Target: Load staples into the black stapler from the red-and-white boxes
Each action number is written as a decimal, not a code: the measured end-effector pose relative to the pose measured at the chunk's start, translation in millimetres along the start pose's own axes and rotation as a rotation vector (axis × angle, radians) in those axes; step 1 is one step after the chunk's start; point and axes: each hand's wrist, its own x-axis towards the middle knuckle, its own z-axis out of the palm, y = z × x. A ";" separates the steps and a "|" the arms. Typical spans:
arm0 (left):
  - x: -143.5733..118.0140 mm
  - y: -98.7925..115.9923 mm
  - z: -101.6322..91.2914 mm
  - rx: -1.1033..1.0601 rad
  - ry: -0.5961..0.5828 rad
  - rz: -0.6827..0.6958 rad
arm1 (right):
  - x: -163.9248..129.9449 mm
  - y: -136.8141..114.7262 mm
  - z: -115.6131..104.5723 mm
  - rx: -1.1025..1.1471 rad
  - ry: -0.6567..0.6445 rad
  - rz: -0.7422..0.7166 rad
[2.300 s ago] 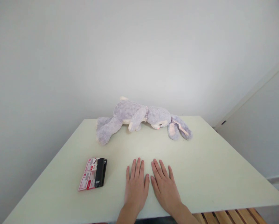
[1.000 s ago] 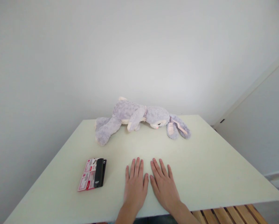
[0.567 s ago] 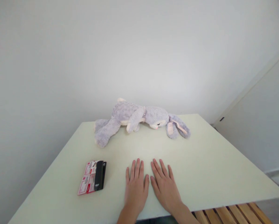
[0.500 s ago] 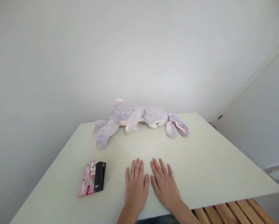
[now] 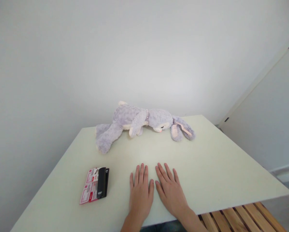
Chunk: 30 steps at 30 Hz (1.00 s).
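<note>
My left hand (image 5: 141,193) lies palm down on the white table (image 5: 219,167), fingers stretched out and holding nothing. Beside it, my right hand (image 5: 171,191) rests flat in the same way, angled a little to the left, with a small gap between the thumbs. To the left of my left hand are red-and-white printed cards or packets (image 5: 88,190), with a black stapler-like object (image 5: 101,183) on or against their right side; its exact kind is unclear. Beyond both hands, a lavender plush rabbit (image 5: 132,117) lies on its side, ears to the right and legs to the left.
A plain pale wall (image 5: 144,54) stands behind the table. White door-like panels (image 5: 267,122) with dark slots are at the right. Below the table's front right edge is a slatted wooden seat (image 5: 241,219).
The view has shifted very slightly. Both hands, the rabbit and the things at the left keep their places on the table.
</note>
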 end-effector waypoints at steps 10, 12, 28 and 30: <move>-0.9 -1.1 -2.1 0.002 -0.019 0.012 | 0.6 -1.5 -1.0 0.042 -0.013 0.016; -1.1 -1.0 -2.2 -0.002 -0.023 0.013 | 0.7 -2.3 -2.0 0.044 -0.021 0.018; -60.3 -6.3 7.0 -0.034 -0.099 0.137 | 61.8 -103.0 0.9 0.585 0.030 0.018; -86.4 -9.9 12.0 -0.030 -0.104 0.121 | 85.8 -146.7 7.0 0.662 -0.012 -0.076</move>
